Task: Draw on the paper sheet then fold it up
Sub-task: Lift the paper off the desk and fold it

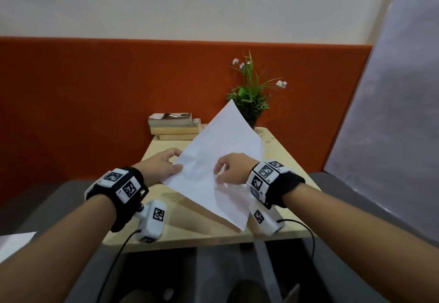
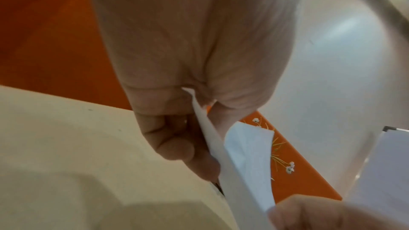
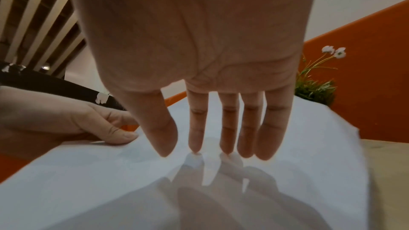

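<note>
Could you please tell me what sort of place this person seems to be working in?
Probably an office or study booth: a small pale wooden table against an orange padded partition, with stacked worn books and a small potted flowering plant.

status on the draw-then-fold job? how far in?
Done: cannot confirm the drawing; the paper sheet shows no visible marks, and no pen is in view.
In hand: the left hand pinches the sheet's left edge, raising it off the table, while the right hand rests straight fingers on its surface.
Left: no finished fold shows; the folding remains to do.
</note>
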The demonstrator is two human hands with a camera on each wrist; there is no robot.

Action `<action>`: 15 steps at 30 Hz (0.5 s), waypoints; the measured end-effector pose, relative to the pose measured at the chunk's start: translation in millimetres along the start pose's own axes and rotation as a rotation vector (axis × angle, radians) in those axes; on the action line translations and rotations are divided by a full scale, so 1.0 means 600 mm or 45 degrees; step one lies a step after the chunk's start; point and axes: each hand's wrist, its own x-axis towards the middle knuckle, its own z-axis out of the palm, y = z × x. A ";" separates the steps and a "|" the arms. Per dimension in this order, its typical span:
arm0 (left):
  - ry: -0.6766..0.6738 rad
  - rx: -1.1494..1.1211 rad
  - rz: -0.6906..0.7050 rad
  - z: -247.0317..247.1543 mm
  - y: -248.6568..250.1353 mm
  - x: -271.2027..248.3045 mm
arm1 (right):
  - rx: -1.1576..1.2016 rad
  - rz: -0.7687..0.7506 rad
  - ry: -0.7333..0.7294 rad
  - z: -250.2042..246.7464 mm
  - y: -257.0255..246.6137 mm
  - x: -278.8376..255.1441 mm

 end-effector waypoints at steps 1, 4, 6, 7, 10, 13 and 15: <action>0.036 -0.021 -0.023 -0.003 -0.013 0.002 | -0.034 0.017 -0.006 0.005 -0.001 0.014; 0.104 -0.039 -0.117 -0.006 -0.048 0.008 | -0.314 0.144 -0.042 0.025 0.003 0.052; 0.149 -0.027 -0.188 -0.002 -0.066 0.009 | -0.421 0.246 -0.106 0.039 0.012 0.074; 0.185 -0.018 -0.212 -0.001 -0.076 0.011 | -0.443 0.280 -0.147 0.043 0.017 0.083; 0.245 0.071 -0.274 0.005 -0.092 0.021 | -0.475 0.291 -0.279 0.050 0.029 0.099; 0.233 0.140 -0.362 0.009 -0.095 0.025 | -0.509 0.244 -0.333 0.052 0.035 0.100; 0.202 0.221 -0.421 0.010 -0.097 0.029 | -0.521 0.233 -0.336 0.053 0.039 0.098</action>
